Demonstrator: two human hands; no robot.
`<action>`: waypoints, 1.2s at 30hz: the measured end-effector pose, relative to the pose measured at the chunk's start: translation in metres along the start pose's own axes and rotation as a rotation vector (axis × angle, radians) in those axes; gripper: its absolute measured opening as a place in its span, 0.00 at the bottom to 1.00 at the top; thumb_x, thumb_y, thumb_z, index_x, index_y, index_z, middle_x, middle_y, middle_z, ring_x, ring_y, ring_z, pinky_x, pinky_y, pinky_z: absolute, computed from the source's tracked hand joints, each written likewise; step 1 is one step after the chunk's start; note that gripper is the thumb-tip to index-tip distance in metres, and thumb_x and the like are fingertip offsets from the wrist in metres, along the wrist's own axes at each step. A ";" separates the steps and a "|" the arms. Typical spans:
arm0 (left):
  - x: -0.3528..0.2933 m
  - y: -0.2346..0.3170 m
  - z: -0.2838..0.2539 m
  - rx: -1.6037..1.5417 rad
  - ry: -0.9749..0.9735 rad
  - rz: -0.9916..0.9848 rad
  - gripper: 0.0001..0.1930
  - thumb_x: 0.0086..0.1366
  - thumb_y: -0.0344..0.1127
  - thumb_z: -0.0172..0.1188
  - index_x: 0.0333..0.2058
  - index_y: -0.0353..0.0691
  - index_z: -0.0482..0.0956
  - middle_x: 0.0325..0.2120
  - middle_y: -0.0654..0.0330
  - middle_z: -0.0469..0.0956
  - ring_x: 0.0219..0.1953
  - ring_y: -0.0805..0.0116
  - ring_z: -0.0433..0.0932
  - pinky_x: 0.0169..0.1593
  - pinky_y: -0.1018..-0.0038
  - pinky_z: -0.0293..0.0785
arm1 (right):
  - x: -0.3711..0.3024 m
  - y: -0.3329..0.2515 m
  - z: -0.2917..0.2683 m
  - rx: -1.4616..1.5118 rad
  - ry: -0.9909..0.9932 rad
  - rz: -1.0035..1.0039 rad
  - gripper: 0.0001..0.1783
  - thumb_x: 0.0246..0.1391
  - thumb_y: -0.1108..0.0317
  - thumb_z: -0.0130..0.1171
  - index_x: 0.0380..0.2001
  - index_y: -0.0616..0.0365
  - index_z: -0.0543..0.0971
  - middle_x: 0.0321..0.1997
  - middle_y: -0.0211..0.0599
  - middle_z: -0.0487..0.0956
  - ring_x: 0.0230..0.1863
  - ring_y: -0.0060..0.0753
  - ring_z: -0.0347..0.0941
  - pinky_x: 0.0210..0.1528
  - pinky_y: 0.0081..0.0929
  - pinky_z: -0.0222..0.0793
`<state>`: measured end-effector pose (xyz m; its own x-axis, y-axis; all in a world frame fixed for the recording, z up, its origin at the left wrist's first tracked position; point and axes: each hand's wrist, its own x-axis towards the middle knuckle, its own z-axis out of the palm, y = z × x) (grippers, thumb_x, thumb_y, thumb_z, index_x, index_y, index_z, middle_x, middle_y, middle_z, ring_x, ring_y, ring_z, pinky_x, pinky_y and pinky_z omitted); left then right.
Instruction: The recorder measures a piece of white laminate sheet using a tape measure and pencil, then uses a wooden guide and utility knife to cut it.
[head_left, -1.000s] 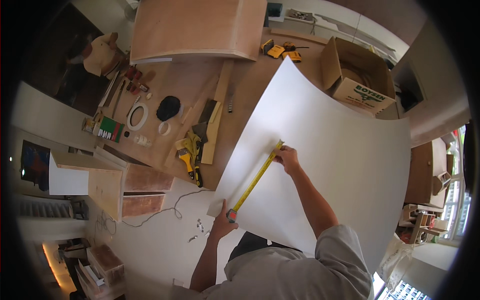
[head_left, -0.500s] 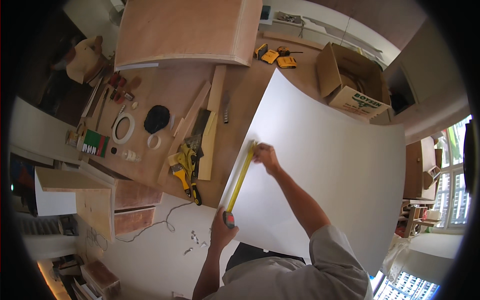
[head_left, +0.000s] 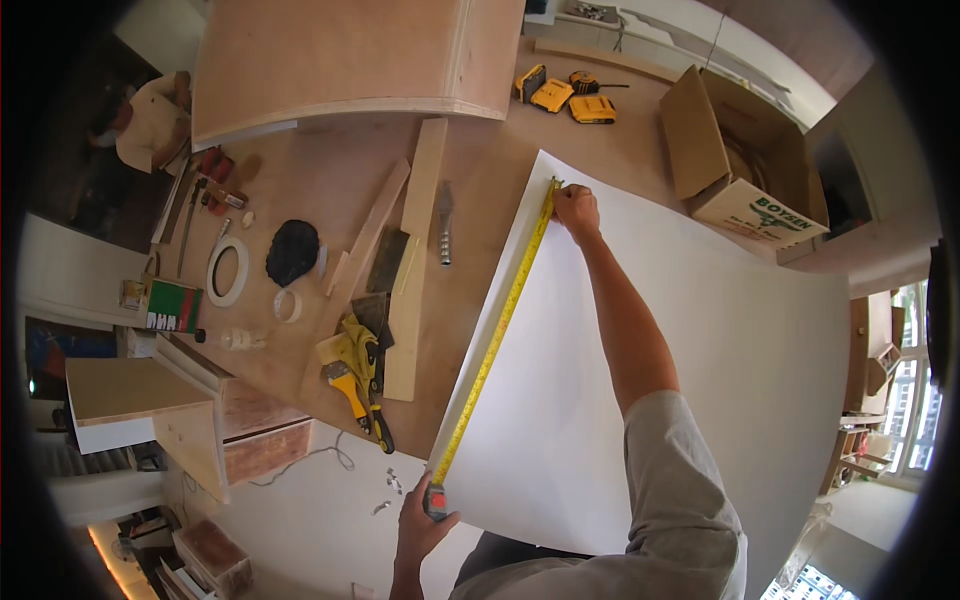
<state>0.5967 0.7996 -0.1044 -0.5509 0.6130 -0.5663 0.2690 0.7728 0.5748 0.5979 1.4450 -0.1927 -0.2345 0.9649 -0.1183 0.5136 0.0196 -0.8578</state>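
Observation:
A large white sheet (head_left: 640, 340) lies over the wooden worktable (head_left: 480, 290). Along its left side stretches a yellow tape measure (head_left: 499, 335), pulled out nearly straight. My left hand (head_left: 420, 530) grips the grey case with a red button at the sheet's near left corner. Up toward the far left corner, my right hand (head_left: 577, 212) is closed on the end of the blade, its fingers pinched close to the metal hook. Left of the sheet lie a paint brush (head_left: 350, 390) with a yellow handle and a crumpled yellow cloth or glove (head_left: 358, 345).
Wood strips (head_left: 425, 190), a drill bit (head_left: 445, 225), tape rolls (head_left: 228, 272) and a black bundle (head_left: 292, 252) lie left. Yellow battery packs (head_left: 592, 110) and an open cardboard box (head_left: 745, 165) stand at the back. A plywood cabinet (head_left: 340, 60) rises far left. Someone (head_left: 155, 125) is beyond the table.
My right hand has moved away from me toward the sheet's far corner, drawing out much more blade. My left hand with the case has come slightly nearer to me.

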 end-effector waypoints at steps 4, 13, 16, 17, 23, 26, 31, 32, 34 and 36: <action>0.004 0.009 0.000 0.048 0.094 -0.005 0.49 0.50 0.39 0.81 0.71 0.43 0.67 0.54 0.45 0.77 0.58 0.45 0.78 0.63 0.53 0.75 | 0.023 0.008 0.012 -0.147 0.024 0.012 0.21 0.61 0.53 0.58 0.35 0.62 0.88 0.34 0.51 0.88 0.38 0.47 0.86 0.46 0.43 0.81; -0.005 -0.007 -0.004 0.057 0.085 0.012 0.46 0.51 0.41 0.83 0.66 0.39 0.69 0.57 0.46 0.76 0.58 0.44 0.76 0.62 0.51 0.74 | 0.059 -0.003 0.048 -0.349 0.088 0.026 0.25 0.63 0.52 0.58 0.49 0.64 0.83 0.54 0.61 0.85 0.56 0.63 0.83 0.59 0.53 0.80; -0.011 -0.017 -0.006 0.055 0.073 0.016 0.47 0.50 0.41 0.83 0.66 0.39 0.68 0.57 0.47 0.76 0.59 0.45 0.76 0.63 0.51 0.74 | 0.071 -0.006 0.049 -0.384 0.083 0.048 0.26 0.63 0.51 0.58 0.51 0.64 0.82 0.55 0.60 0.85 0.57 0.62 0.83 0.59 0.53 0.80; -0.013 -0.020 -0.006 0.062 0.064 0.012 0.47 0.50 0.41 0.84 0.67 0.40 0.68 0.57 0.47 0.76 0.59 0.45 0.76 0.63 0.51 0.74 | 0.075 -0.008 0.049 -0.389 0.077 0.084 0.26 0.64 0.51 0.58 0.51 0.64 0.82 0.55 0.60 0.85 0.57 0.62 0.83 0.59 0.53 0.80; -0.018 -0.032 -0.010 -0.002 0.041 -0.016 0.49 0.49 0.40 0.84 0.67 0.40 0.67 0.57 0.48 0.76 0.59 0.46 0.76 0.63 0.52 0.75 | 0.081 -0.005 0.043 -0.426 0.011 0.050 0.23 0.60 0.53 0.61 0.48 0.62 0.84 0.52 0.53 0.87 0.56 0.56 0.84 0.59 0.48 0.79; -0.026 -0.048 -0.008 -0.034 0.054 -0.013 0.48 0.48 0.40 0.84 0.66 0.40 0.68 0.58 0.48 0.76 0.60 0.46 0.77 0.63 0.53 0.76 | 0.082 -0.002 0.036 -0.360 -0.087 0.054 0.18 0.57 0.56 0.60 0.39 0.61 0.86 0.42 0.50 0.89 0.50 0.49 0.87 0.54 0.45 0.80; -0.023 -0.045 -0.009 -0.056 0.032 -0.001 0.48 0.47 0.39 0.85 0.66 0.40 0.69 0.59 0.47 0.76 0.60 0.47 0.77 0.63 0.54 0.76 | 0.084 0.002 0.020 -0.219 -0.140 0.054 0.16 0.54 0.58 0.60 0.29 0.60 0.87 0.29 0.44 0.88 0.38 0.46 0.88 0.47 0.43 0.81; -0.021 -0.046 -0.010 -0.061 0.031 0.004 0.48 0.47 0.39 0.85 0.66 0.40 0.69 0.59 0.47 0.76 0.60 0.47 0.77 0.63 0.55 0.77 | 0.082 0.000 0.024 -0.220 -0.139 0.053 0.16 0.54 0.58 0.60 0.29 0.60 0.87 0.29 0.44 0.88 0.38 0.46 0.88 0.47 0.43 0.81; -0.021 -0.053 -0.007 -0.066 0.032 0.010 0.48 0.47 0.39 0.85 0.66 0.40 0.69 0.59 0.47 0.76 0.60 0.47 0.77 0.63 0.55 0.77 | 0.078 0.001 0.029 -0.275 0.010 -0.084 0.15 0.53 0.59 0.59 0.26 0.60 0.87 0.25 0.45 0.87 0.34 0.48 0.87 0.44 0.42 0.81; -0.021 -0.054 -0.009 -0.069 0.034 0.020 0.48 0.48 0.39 0.85 0.66 0.39 0.69 0.59 0.47 0.76 0.60 0.47 0.78 0.63 0.56 0.77 | 0.079 0.002 0.029 -0.282 0.023 -0.109 0.15 0.53 0.59 0.59 0.25 0.60 0.87 0.25 0.45 0.86 0.34 0.48 0.87 0.44 0.42 0.81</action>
<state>0.5871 0.7431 -0.1182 -0.5728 0.6213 -0.5347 0.2255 0.7465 0.6260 0.5565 1.5142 -0.2177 -0.2841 0.9586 -0.0189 0.6959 0.1926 -0.6918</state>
